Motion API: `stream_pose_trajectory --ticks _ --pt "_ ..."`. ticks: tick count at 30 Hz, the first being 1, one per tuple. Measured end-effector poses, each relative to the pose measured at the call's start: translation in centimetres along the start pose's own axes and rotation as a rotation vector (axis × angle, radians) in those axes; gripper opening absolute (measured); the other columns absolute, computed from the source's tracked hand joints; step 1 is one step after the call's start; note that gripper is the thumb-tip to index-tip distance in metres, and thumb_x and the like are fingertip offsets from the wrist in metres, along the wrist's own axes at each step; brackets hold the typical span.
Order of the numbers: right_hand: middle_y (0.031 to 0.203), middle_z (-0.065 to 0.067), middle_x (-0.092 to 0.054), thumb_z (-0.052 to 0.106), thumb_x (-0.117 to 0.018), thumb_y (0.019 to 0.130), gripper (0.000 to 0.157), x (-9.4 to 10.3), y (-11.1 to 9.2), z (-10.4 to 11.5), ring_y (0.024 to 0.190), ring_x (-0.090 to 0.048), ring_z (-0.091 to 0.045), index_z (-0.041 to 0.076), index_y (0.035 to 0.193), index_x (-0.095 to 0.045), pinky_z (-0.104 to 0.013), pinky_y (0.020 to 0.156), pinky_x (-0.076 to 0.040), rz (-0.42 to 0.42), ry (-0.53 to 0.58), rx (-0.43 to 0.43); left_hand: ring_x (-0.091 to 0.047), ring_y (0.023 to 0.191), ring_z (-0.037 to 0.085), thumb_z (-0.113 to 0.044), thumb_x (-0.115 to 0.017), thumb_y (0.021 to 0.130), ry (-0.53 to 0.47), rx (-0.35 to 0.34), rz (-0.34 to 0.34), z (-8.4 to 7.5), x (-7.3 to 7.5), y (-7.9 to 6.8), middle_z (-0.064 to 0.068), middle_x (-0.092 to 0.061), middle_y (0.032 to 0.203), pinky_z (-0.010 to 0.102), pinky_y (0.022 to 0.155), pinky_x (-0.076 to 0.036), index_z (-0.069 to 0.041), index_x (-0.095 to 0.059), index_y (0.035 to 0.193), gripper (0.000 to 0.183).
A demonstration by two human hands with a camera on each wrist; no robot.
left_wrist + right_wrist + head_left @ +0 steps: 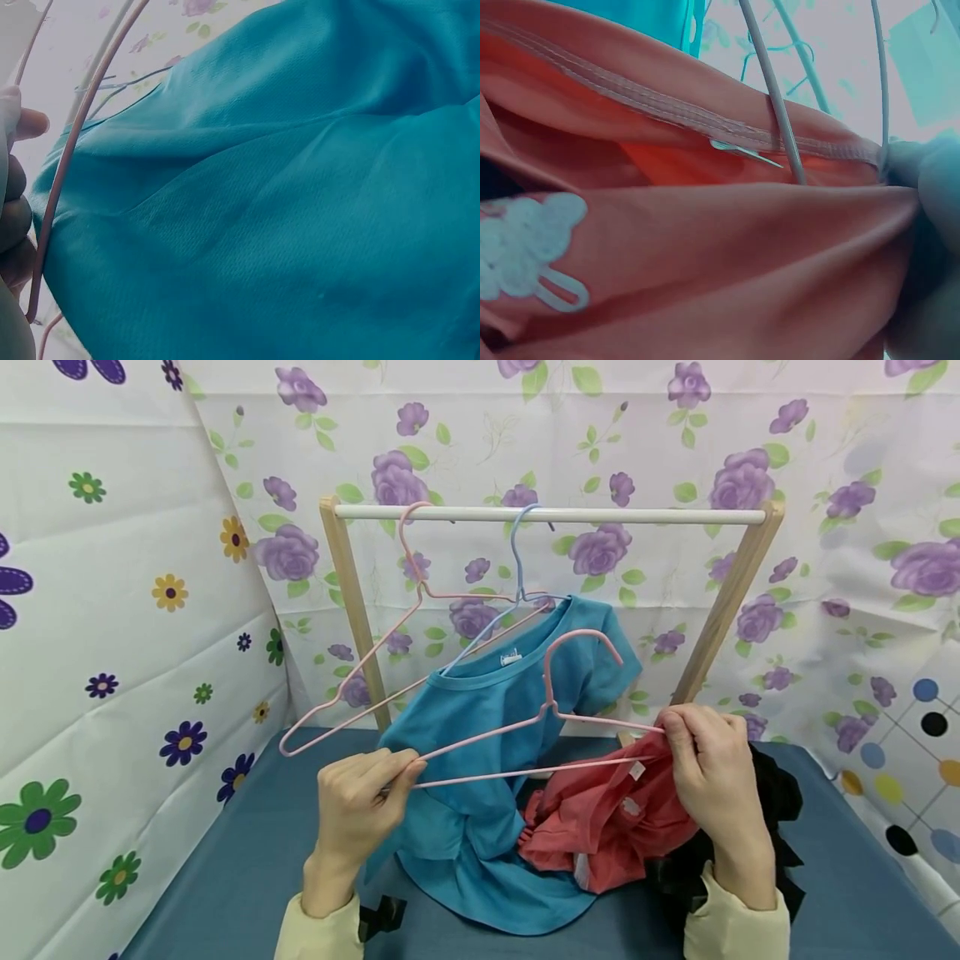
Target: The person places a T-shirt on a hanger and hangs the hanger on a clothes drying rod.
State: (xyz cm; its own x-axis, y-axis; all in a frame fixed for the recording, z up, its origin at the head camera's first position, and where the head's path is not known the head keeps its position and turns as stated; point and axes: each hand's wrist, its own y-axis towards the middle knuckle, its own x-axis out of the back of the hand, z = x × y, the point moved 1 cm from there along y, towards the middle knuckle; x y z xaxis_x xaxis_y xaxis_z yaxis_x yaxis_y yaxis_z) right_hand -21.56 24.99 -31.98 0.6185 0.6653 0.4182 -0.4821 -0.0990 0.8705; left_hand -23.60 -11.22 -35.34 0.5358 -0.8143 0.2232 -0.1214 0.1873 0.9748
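A pink clothes hanger (548, 681) is held between both hands, its hook pointing up. My left hand (360, 802) pinches its left end between thumb and fingers. At the other end my right hand (712, 768) grips the hanger together with the edge of a red garment (600, 818). In the right wrist view the hanger's bars run down into the garment's stitched opening (675, 112), near a small white tag; a white appliqué (525, 244) shows on its front. A blue T-shirt (480, 702) hangs behind, its lower part bunched on the table.
A wooden rack with a white rail (637, 516) stands at the back. From it hang a bare pink hanger (405, 539) and the blue hanger (517, 552) bearing the T-shirt. Black fabric (776, 810) lies right of the red garment on the blue-grey table (217, 893).
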Motion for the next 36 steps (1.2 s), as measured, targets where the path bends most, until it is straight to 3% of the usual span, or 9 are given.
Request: stream_pose_trajectory --ticks 4,9,14,19,26,31,36 --pt "0.071 -0.004 -0.055 0.017 -0.049 0.104 0.026 -0.9 0.2 0.6 0.070 -0.052 -0.020 0.002 0.087 -0.062 -0.035 0.081 -0.028 -0.008 0.019 0.014 -0.029 0.041 0.002 -0.032 -0.059 0.100 -0.013 0.006 0.025 -0.3 -0.6 -0.2 -0.009 -0.040 0.053 0.016 0.042 -0.019 -0.012 -0.072 0.081 0.031" --pt "0.069 -0.002 -0.052 0.023 -0.044 0.106 0.033 -2.7 0.3 2.1 0.070 -0.049 -0.019 0.002 0.088 -0.061 -0.032 0.072 -0.032 0.001 0.099 0.032 -0.035 0.040 0.004 -0.029 -0.061 0.099 -0.019 0.004 0.107 -1.0 -1.5 -0.3 -0.007 -0.046 0.055 0.015 0.042 -0.024 -0.011 -0.073 0.085 0.026" --pt "0.070 -0.001 -0.054 0.031 -0.040 0.107 0.039 -4.1 0.4 3.2 0.068 -0.050 -0.017 0.004 0.091 -0.063 -0.028 0.066 -0.030 0.000 0.094 0.055 -0.040 0.041 0.006 -0.033 -0.056 0.101 0.017 0.018 0.178 -1.6 -2.2 -0.4 -0.006 -0.048 0.055 0.015 0.042 -0.028 -0.011 -0.073 0.085 0.033" --pt "0.071 0.000 -0.052 0.028 -0.041 0.107 0.036 -4.3 0.4 3.5 0.065 -0.048 -0.014 0.003 0.092 -0.062 -0.028 0.067 -0.027 -0.002 0.097 0.052 -0.047 0.044 0.006 -0.034 -0.051 0.103 0.012 0.030 0.228 -2.0 -2.9 -0.5 -0.005 -0.054 0.059 0.015 0.044 -0.036 -0.010 -0.073 0.086 0.036" --pt "0.079 0.001 -0.055 0.015 -0.044 0.100 0.023 -3.8 0.3 3.5 0.073 -0.049 -0.014 0.006 0.089 -0.062 -0.030 0.071 -0.030 0.048 0.155 0.042 -0.048 0.045 0.005 -0.033 -0.051 0.103 -0.008 0.049 0.233 -2.5 -3.7 -0.6 -0.005 -0.057 0.062 0.015 0.044 -0.037 -0.011 -0.072 0.086 0.035" --pt "0.071 0.002 -0.050 0.025 -0.052 0.101 0.024 -4.3 0.2 3.9 0.064 -0.046 -0.012 0.007 0.089 -0.061 -0.029 0.066 -0.029 0.042 0.084 -0.005 -0.048 0.045 0.005 -0.033 -0.051 0.103 -0.021 0.054 0.259 -2.9 -4.5 -0.9 -0.005 -0.057 0.061 0.013 0.046 -0.038 -0.011 -0.073 0.087 0.035" --pt "0.065 0.001 -0.049 0.016 -0.056 0.098 0.016 -4.7 0.2 4.1 0.058 -0.044 -0.013 0.005 0.087 -0.061 -0.031 0.063 -0.028 -0.012 0.005 -0.054 -0.051 0.048 0.004 -0.036 -0.046 0.104 -0.024 0.098 0.313 -3.3 -5.0 -1.1 -0.005 -0.059 0.064 0.014 0.047 -0.040 -0.010 -0.073 0.088 0.040"
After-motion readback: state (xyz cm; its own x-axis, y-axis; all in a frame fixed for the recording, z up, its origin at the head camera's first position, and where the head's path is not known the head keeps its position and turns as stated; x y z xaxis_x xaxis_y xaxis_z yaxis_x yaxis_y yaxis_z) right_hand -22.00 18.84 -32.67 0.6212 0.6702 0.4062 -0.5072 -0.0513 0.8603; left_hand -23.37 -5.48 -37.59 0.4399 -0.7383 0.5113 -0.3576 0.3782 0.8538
